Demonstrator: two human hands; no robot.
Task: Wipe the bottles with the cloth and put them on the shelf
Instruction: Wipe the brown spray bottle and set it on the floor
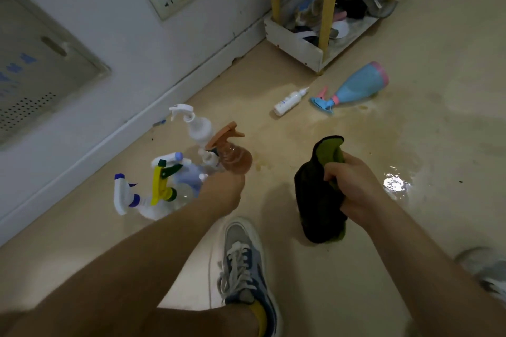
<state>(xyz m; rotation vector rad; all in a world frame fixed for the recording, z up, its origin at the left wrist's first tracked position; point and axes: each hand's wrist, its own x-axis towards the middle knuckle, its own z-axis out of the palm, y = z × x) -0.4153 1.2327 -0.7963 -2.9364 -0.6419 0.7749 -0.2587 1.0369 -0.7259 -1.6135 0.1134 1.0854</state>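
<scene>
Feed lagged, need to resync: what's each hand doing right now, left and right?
Left hand: reaching into the cluster of spray bottles by the orange-topped bottle; fingers hidden, grip cannot be told.
Right hand: closed, holding the dark cloth.

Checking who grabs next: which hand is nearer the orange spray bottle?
Left. The left hand is right at the orange spray bottle, just below it. The right hand is off to its right, gripping the cloth.

One head-worn wide-angle view looks steeply down, close over the floor (pixel 273 85) beside the wall (pixel 109 44).
</scene>
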